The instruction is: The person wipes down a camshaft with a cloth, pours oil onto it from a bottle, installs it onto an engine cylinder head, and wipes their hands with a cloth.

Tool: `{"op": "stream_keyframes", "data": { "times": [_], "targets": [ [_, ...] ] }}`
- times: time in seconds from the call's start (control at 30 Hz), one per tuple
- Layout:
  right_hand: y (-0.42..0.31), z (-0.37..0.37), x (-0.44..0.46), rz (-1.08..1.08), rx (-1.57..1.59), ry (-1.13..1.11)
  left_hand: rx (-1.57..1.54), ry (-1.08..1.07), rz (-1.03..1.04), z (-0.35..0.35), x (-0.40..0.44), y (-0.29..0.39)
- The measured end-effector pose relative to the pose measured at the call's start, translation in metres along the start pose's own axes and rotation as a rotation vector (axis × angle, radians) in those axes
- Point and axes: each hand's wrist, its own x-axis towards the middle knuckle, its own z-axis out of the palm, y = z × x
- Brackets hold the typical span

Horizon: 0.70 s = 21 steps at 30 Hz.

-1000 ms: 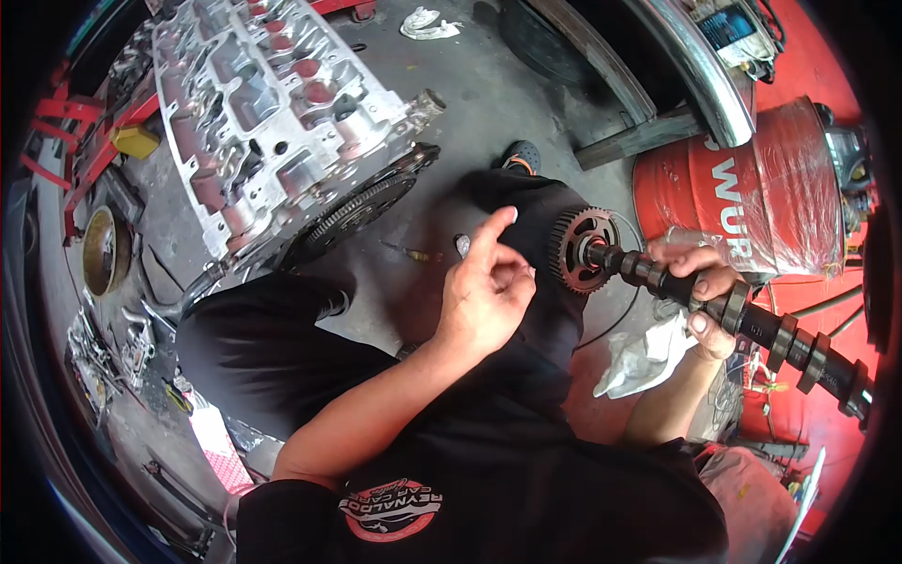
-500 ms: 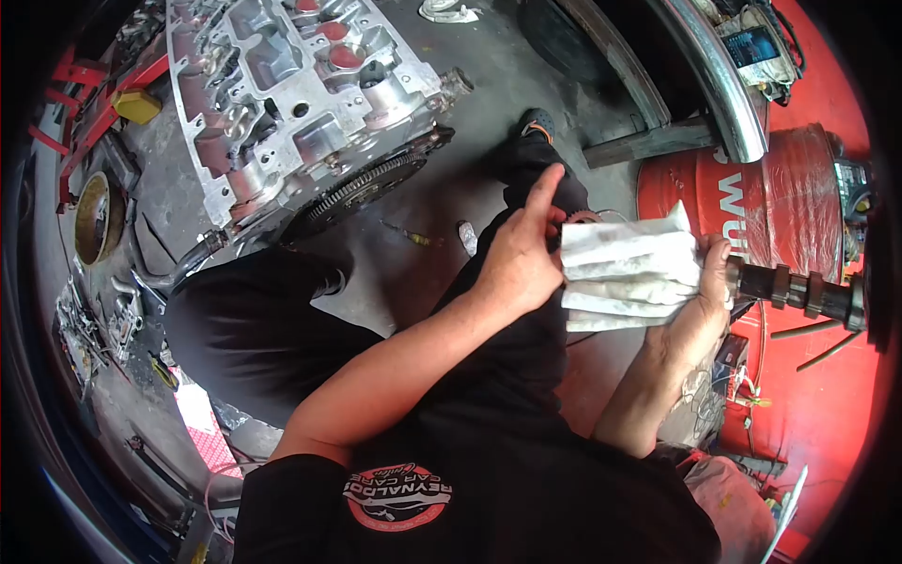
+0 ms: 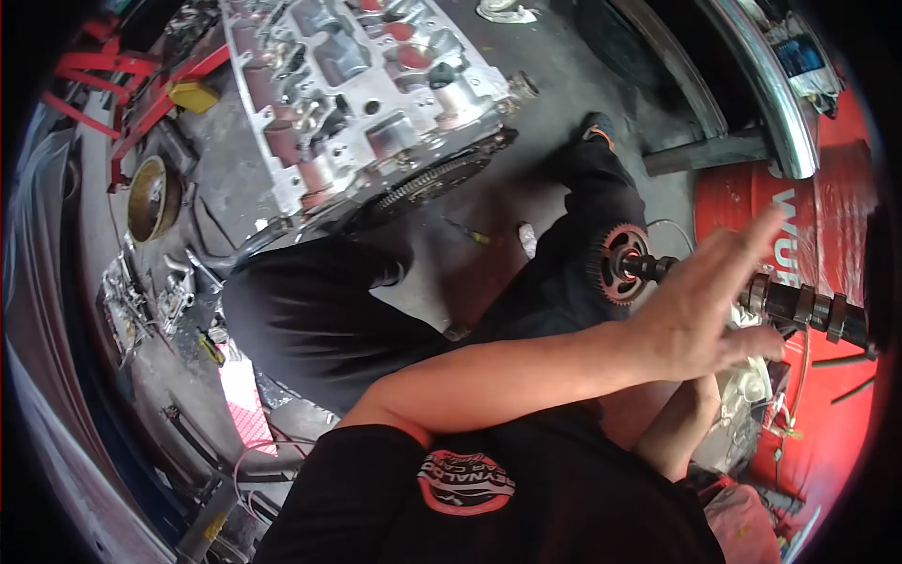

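A dark camshaft (image 3: 813, 308) with a toothed reddish gear (image 3: 621, 264) on one end runs across the right side, the gear over my trouser leg. My left hand (image 3: 700, 305) crosses in front of the shaft, its fingers stretched and the thumb apart, partly smeared by motion. Behind it is my right hand (image 3: 703, 393), its fingers mostly hidden; the raised shaft still appears held there. A small bit of white cloth (image 3: 747, 315) shows beside the left palm; the rest is out of sight.
An aluminium cylinder head (image 3: 376, 108) on an engine block stands ahead, upper left. A red drum (image 3: 742, 202) and a chrome bumper (image 3: 775, 103) are at the right. A round metal pan (image 3: 153, 199), a red frame (image 3: 174, 99) and loose parts lie left.
My left hand has swung right, across the shaft and my right hand. The cloth is now almost wholly covered, and the gear has come into view. The whole view has shifted.
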Motion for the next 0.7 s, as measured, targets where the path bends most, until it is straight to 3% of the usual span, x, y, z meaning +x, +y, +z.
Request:
{"op": "stream_keyframes", "data": {
  "times": [0.13,0.2,0.37,0.47,0.57,0.63,0.7],
  "targets": [
    [-0.005,-0.026,-0.008,-0.037,-0.071,-0.148,0.031,-0.020,0.009,0.014,0.013,0.003],
    [-0.008,-0.035,-0.011,-0.018,-0.152,-0.199,0.012,-0.156,0.064,0.013,0.018,0.006],
    [-0.031,-0.061,-0.013,0.101,-0.555,-0.294,0.085,-0.206,0.029,0.011,0.024,0.007],
    [-0.064,-0.098,-0.015,0.125,-0.747,-0.168,0.081,-0.106,0.073,0.011,0.023,0.011],
    [-0.113,-0.142,-0.019,0.080,-0.770,0.094,0.064,-0.187,0.005,0.012,0.022,0.011],
    [-0.146,-0.166,-0.023,0.056,-0.672,0.255,0.185,-0.278,-0.003,0.006,0.029,0.020],
    [-0.159,-0.180,-0.021,0.031,-0.529,0.257,0.219,-0.320,-0.032,0.007,0.031,0.020]
  ]
}}
